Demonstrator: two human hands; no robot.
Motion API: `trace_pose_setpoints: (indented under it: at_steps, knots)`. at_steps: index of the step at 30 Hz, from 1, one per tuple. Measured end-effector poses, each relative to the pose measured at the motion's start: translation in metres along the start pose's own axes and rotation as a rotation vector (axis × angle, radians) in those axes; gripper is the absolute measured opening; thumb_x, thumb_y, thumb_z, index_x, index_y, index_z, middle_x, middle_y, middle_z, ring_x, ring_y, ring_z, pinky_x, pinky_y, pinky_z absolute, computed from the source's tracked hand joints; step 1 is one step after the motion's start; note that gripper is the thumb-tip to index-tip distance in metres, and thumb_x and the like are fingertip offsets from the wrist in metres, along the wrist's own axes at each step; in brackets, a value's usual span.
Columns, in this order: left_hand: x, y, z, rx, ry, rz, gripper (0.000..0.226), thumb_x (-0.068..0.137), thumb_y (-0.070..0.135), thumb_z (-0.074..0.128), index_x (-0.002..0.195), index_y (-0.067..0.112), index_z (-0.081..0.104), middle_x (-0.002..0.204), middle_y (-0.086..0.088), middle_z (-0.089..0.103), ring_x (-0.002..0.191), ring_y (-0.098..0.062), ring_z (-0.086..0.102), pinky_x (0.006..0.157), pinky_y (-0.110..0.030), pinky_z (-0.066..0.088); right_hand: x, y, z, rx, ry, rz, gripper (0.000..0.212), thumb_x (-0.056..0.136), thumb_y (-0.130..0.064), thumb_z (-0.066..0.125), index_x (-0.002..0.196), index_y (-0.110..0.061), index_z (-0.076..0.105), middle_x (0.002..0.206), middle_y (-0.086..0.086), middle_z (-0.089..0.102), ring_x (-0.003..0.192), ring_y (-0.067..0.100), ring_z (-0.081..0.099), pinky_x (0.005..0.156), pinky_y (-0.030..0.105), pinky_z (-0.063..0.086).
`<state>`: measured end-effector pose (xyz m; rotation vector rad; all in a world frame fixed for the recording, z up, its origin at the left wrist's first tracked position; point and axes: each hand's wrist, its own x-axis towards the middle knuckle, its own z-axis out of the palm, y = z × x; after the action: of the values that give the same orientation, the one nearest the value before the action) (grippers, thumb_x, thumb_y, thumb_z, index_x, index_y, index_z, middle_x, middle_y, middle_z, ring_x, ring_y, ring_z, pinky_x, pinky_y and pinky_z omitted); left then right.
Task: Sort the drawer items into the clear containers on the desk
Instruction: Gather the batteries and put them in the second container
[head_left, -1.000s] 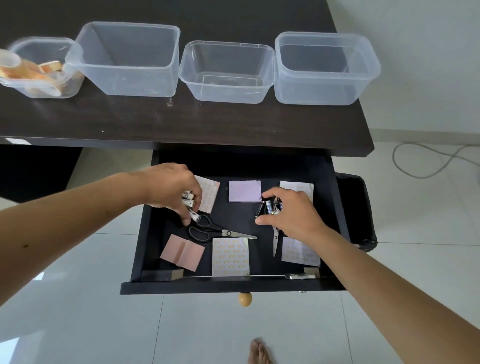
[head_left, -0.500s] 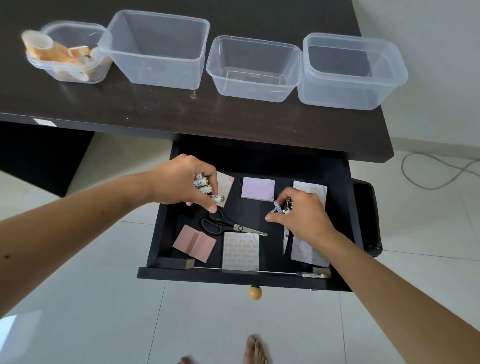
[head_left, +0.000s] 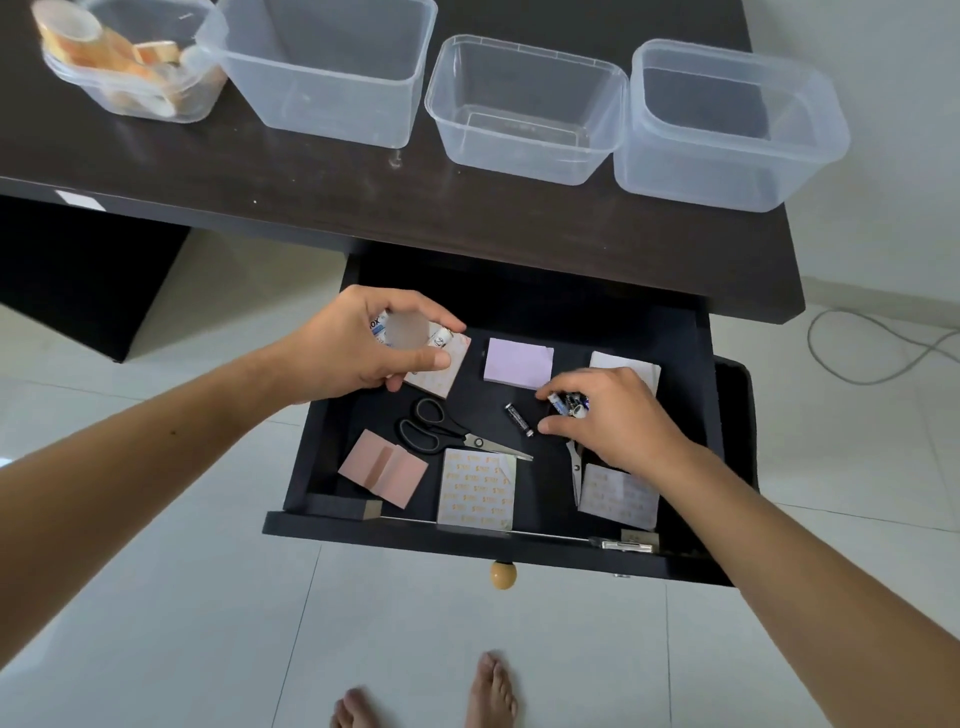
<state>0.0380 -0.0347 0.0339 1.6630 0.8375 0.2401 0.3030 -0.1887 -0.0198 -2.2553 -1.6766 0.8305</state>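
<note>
The black drawer (head_left: 519, 540) stands open under the dark desk (head_left: 467, 218). My left hand (head_left: 363, 348) is closed around a bunch of white batteries (head_left: 439, 338) at the drawer's back left. My right hand (head_left: 613, 415) grips several dark batteries (head_left: 569, 404) at the middle right. One loose black battery (head_left: 519, 420) lies just left of its thumb. Black-handled scissors (head_left: 441, 431), a lilac note pad (head_left: 518, 362), a pink pad (head_left: 383, 467) and patterned pads (head_left: 477, 488) lie in the drawer. Three clear containers (head_left: 332, 67), (head_left: 524, 109), (head_left: 727, 124) on the desk hold nothing.
A fourth clear container (head_left: 140, 67) at the desk's far left holds tape rolls. A second pair of scissors (head_left: 574, 467) pokes out under my right hand. A cable (head_left: 872, 348) lies on the white floor at right. My bare feet (head_left: 488, 691) show below the drawer knob (head_left: 503, 574).
My left hand lifted its white batteries up off the scissors toward the drawer's back. My right hand slid slightly forward, and a single black battery now lies bare beside it.
</note>
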Motion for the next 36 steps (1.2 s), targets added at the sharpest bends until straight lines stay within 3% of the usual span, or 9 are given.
trace_pose_setpoints:
  at_steps: [3, 7, 12, 16, 19, 24, 28, 31, 36]
  knots:
    - [0.0, -0.001, -0.001, -0.004, 0.006, 0.009, 0.033, 0.079, 0.031, 0.086, 0.111, 0.035, 0.079, 0.095, -0.025, 0.071, 0.059, -0.023, 0.06, 0.054, -0.031, 0.049, 0.0, -0.008, 0.007, -0.101, -0.038, -0.092, 0.037, 0.09, -0.039, 0.083, 0.125, -0.03, 0.076, 0.119, -0.009, 0.073, 0.108, 0.017, 0.067, 0.089, 0.029, 0.05]
    - [-0.001, -0.003, -0.001, -0.021, 0.018, 0.015, 0.032, 0.083, 0.019, 0.085, 0.114, 0.026, 0.079, 0.097, -0.016, 0.075, 0.057, -0.017, 0.06, 0.05, -0.018, 0.05, -0.002, -0.021, 0.013, -0.068, -0.003, -0.117, 0.035, 0.092, -0.042, 0.081, 0.121, -0.023, 0.076, 0.118, -0.008, 0.074, 0.105, 0.016, 0.068, 0.087, 0.026, 0.05]
    - [-0.002, -0.005, -0.002, -0.028, 0.024, 0.028, 0.034, 0.083, 0.019, 0.084, 0.117, 0.023, 0.078, 0.1, -0.015, 0.075, 0.058, -0.017, 0.06, 0.05, -0.019, 0.052, 0.001, -0.041, 0.03, -0.08, -0.123, -0.124, 0.041, 0.091, -0.047, 0.08, 0.122, -0.021, 0.075, 0.112, -0.003, 0.073, 0.095, 0.016, 0.065, 0.079, 0.027, 0.048]
    - [-0.006, -0.007, -0.004, -0.057, 0.027, 0.021, 0.034, 0.084, 0.018, 0.083, 0.117, 0.024, 0.077, 0.092, -0.011, 0.074, 0.059, -0.015, 0.061, 0.048, -0.021, 0.051, 0.003, -0.043, 0.033, -0.116, -0.154, -0.13, 0.029, 0.097, -0.043, 0.075, 0.113, -0.019, 0.074, 0.1, -0.007, 0.064, 0.088, 0.016, 0.06, 0.074, 0.027, 0.042]
    - [-0.013, -0.01, -0.004, -0.097, 0.025, -0.009, 0.033, 0.083, 0.02, 0.083, 0.115, 0.028, 0.078, 0.093, -0.003, 0.075, 0.059, -0.015, 0.061, 0.048, -0.02, 0.05, -0.002, -0.044, 0.029, -0.106, -0.161, -0.124, 0.021, 0.101, -0.041, 0.071, 0.105, -0.02, 0.071, 0.099, -0.007, 0.064, 0.089, 0.015, 0.062, 0.074, 0.028, 0.048]
    - [-0.03, -0.002, -0.011, -0.125, 0.07, -0.04, 0.031, 0.089, 0.018, 0.081, 0.116, 0.031, 0.077, 0.084, -0.001, 0.072, 0.061, -0.018, 0.062, 0.047, -0.021, 0.046, -0.008, -0.066, 0.006, 0.121, -0.085, -0.07, 0.012, 0.101, -0.04, 0.069, 0.097, -0.03, 0.066, 0.088, -0.013, 0.064, 0.074, 0.004, 0.061, 0.065, 0.023, 0.044]
    - [-0.047, 0.007, -0.032, -0.206, 0.145, -0.044, 0.028, 0.098, 0.017, 0.071, 0.125, 0.025, 0.072, 0.091, -0.016, 0.075, 0.061, -0.016, 0.062, 0.049, -0.026, 0.041, -0.005, -0.113, -0.023, 0.29, -0.087, -0.1, 0.008, 0.099, -0.04, 0.073, 0.095, -0.033, 0.07, 0.072, -0.01, 0.068, 0.062, 0.011, 0.071, 0.058, 0.023, 0.052]
    - [-0.058, 0.015, -0.053, -0.236, 0.204, -0.023, 0.027, 0.1, 0.017, 0.069, 0.127, 0.022, 0.071, 0.093, -0.016, 0.076, 0.061, -0.017, 0.061, 0.051, -0.028, 0.04, 0.008, -0.155, -0.043, 0.403, -0.107, -0.158, 0.005, 0.099, -0.034, 0.074, 0.097, -0.03, 0.072, 0.066, -0.013, 0.069, 0.055, 0.004, 0.066, 0.055, 0.021, 0.055]
    - [-0.058, 0.046, -0.097, -0.206, 0.405, 0.075, 0.025, 0.099, 0.02, 0.071, 0.123, 0.025, 0.071, 0.097, -0.012, 0.077, 0.064, -0.019, 0.065, 0.053, -0.032, 0.046, 0.046, -0.219, -0.082, 0.64, -0.034, -0.243, 0.003, 0.1, -0.022, 0.074, 0.101, -0.02, 0.072, 0.07, -0.004, 0.07, 0.06, 0.012, 0.064, 0.056, 0.029, 0.055]
